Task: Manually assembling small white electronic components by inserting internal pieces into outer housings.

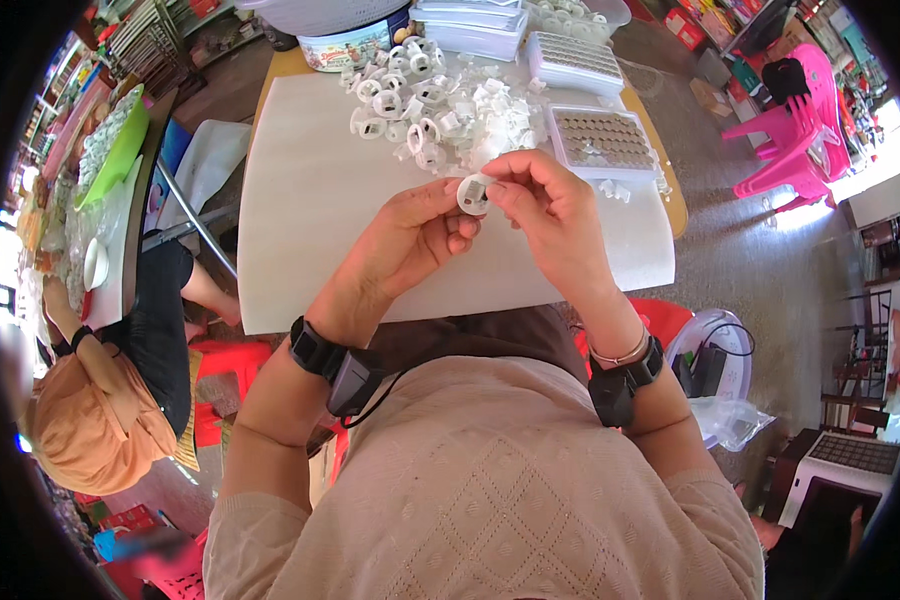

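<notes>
A small round white plastic part (473, 195) with dark bits in its face is held up over the table. Thumb and fingers of my left hand (420, 228) pinch it from the left, the other fingers curled below. From the right, the thumb and forefinger of my right hand (552, 208) close on its edge. Just beyond my hands lies a heap of similar white ring-shaped parts (388, 103), mixed with smaller translucent white pieces (500, 115). Beside the heap, at its right, a white tray (604, 172) holds rows of small beige round pieces.
A second tray (575, 62), a stack of white trays (467, 30) and a tub (345, 48) stand along the far edge of the white-covered table (300, 210). At left, another person (110, 400) sits at a separate table. Pink chairs (795, 130) stand at far right.
</notes>
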Motion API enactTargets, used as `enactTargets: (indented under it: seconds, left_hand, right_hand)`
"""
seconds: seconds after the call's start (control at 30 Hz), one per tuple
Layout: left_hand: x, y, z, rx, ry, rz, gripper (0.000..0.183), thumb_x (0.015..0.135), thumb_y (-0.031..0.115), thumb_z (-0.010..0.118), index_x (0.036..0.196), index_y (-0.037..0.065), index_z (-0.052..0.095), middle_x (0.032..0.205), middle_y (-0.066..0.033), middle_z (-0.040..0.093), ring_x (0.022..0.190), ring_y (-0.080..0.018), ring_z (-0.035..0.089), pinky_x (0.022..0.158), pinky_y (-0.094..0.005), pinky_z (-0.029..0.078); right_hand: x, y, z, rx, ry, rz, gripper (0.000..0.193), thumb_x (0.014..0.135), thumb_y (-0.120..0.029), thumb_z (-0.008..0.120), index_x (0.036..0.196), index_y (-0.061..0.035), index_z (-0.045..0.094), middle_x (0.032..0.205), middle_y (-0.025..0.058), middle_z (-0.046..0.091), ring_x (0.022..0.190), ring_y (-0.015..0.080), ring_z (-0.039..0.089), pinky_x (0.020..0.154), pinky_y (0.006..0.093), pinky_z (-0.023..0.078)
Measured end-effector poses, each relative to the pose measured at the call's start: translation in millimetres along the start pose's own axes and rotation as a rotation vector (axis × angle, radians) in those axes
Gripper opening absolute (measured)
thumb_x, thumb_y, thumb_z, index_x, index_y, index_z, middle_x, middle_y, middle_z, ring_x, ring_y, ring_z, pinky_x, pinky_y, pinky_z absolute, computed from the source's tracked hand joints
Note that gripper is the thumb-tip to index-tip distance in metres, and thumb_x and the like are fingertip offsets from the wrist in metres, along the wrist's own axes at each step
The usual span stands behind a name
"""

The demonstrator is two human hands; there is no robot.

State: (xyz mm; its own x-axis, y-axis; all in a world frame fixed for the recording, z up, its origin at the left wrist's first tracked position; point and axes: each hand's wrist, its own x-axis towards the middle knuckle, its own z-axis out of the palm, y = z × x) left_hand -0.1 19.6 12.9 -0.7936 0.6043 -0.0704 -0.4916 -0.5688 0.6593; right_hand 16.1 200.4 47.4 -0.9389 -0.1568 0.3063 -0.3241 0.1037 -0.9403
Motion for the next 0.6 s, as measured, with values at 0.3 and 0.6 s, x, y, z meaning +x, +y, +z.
enactTargets:
  seconds: [0.3, 0.6]
  left_hand:
    - [14, -6, 18, 0.435, 0.2, 0.241, 0.03, 0.094, 0.011, 0.051, 0.122, -0.001, 0.053, 0.091, -0.0047, 0.061, 0.078, -0.0117, 0.057, 0.066, -0.0251, 0.045]
    - [25, -7, -5, 0.084, 0.241, 0.222, 0.031, 0.096, 0.015, 0.047, 0.121, -0.002, 0.052, 0.091, -0.0059, 0.059, 0.074, -0.0118, 0.054, 0.063, -0.0238, 0.044]
  right_hand:
    - [0, 21, -3, 0.656, 0.167, 0.488, 0.017, 0.084, -0.014, 0.062, 0.092, 0.0003, 0.058, 0.073, 0.003, 0.058, 0.061, 0.0088, 0.053, 0.055, 0.0239, 0.044]
    - [6, 31, -78, -0.426, 0.38, -0.004, 0.011, 0.083, -0.01, 0.062, 0.09, -0.0032, 0.065, 0.077, 0.0088, 0.062, 0.063, 0.0176, 0.058, 0.059, 0.0287, 0.045]
